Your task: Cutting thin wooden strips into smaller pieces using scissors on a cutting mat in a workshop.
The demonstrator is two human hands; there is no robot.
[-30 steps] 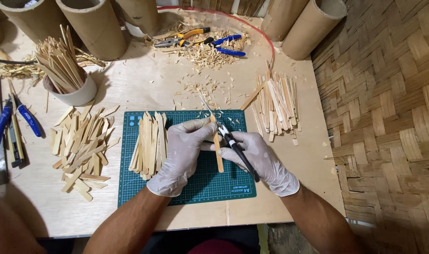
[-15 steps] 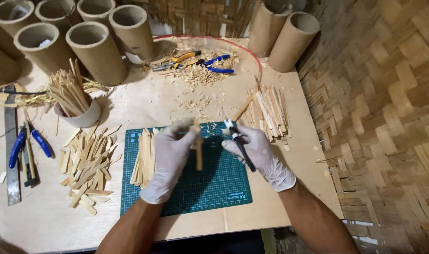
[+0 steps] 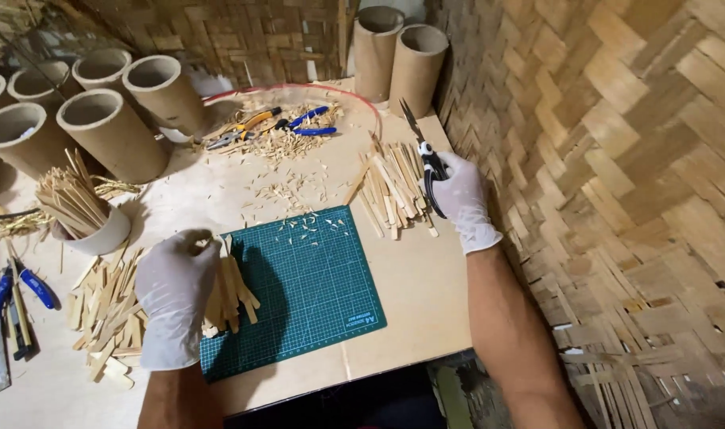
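Two gloved hands are mine. My left hand (image 3: 174, 295) rests on a small stack of flat pale bamboo strips (image 3: 229, 292) at the left edge of the green cutting mat (image 3: 315, 278); its fingers are curled together over the top of the stack, pressing it. My right hand (image 3: 462, 199) is far to the right, near the woven bamboo wall (image 3: 617, 159), with fingers clamped around the black handles of pointed scissors (image 3: 426, 159), the blades pointing up and away.

I think the scissor tips could scratch the wall or catch the loose pile of longer bamboo strips (image 3: 394, 191) just beside them, because they are so near. The stack under my left hand may also slide apart, since some strips already stick out.

Around me: a white cup full of bamboo sticks (image 3: 84, 214) on the left, a scattered heap of short strips (image 3: 104, 314) below it, brown cardboard tubes (image 3: 112, 131) behind, and orange and blue pliers (image 3: 279, 123) among shavings. Small shavings lie on the mat between my hands.
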